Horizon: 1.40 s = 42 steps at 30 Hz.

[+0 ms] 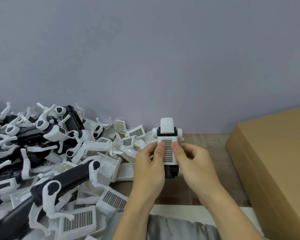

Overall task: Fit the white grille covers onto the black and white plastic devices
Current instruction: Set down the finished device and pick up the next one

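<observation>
A black and white plastic device (pixel 167 129) is held upright above the table in both hands. A white grille cover (pixel 168 150) lies flat on the face turned toward me. My left hand (pixel 150 168) grips the device from the left, its thumb pressed on the cover's left edge. From the right, my right hand (pixel 193 163) holds it, thumb on the cover's right edge. The device's black lower end (pixel 171 171) shows between my palms.
A large heap of black and white devices (pixel 47 134) and loose grille covers (pixel 79 220) fills the table's left half. A brown cardboard box (pixel 274 153) stands at the right. A grey wall rises behind the wooden table (pixel 220 163).
</observation>
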Available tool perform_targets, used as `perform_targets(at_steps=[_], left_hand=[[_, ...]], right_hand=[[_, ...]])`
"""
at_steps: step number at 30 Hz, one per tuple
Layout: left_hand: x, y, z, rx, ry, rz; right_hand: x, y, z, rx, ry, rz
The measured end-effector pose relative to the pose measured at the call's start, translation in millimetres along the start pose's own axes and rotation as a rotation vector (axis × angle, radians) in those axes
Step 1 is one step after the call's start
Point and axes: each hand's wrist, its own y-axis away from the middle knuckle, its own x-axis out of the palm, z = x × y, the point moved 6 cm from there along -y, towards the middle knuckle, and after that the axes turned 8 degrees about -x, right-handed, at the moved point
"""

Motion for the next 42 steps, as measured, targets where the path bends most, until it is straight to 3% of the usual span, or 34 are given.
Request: perform_targets(at_steps=[4,10,14,20,24,27,30,34,38,40,42], left_hand=[[-1.0,0.2,-2.7,0.028,-0.031,-0.022],[7.8,1.4,8.3,-0.173,0.129,0.130],[0.7,1.5,9.2,-0.171,0.089,0.026],[-1.9,3.8,6.4,-0.204,0.133,-0.029],[-4.9,1.7,9.6,-0.245,0.272,-0.050],[-1.4,2.3,8.3,-0.282,0.381,-0.008],[-0.3,0.6,8.1,-0.286,0.406,0.008],[-24.4,-4.1,3.4,-0.076,0.036,-0.205],[-45.9,2.1,-5.6,0.042,0.105,-0.446],[-44.6,2.8,-7.0,0.037,0.113,-0.450],[-40.5,1.6,-4.3,0.015,0.093,-0.432]], right_hand=[[-0.6,0.0,0.6,-0.017,0.105,0.001],[-3.4,-0.7,-0.7,0.029,-0.034,-0.028],[-0.9,0.3,4.9,-0.032,0.020,0.074],[-2.4,1.0,16.8,-0.124,0.062,0.010],[-8.1,4.1,29.2,-0.243,0.397,-0.124],[6.1,7.4,33.9,-0.258,0.733,0.078],[7.8,10.4,29.4,-0.129,0.917,0.151],[-16.2,11.1,37.7,0.002,0.738,0.088],[-56.5,15.1,45.1,0.279,0.350,0.129],[-79.2,8.8,65.2,0.270,0.059,-0.008],[-109.8,0.8,96.3,0.116,-0.357,-0.246]])
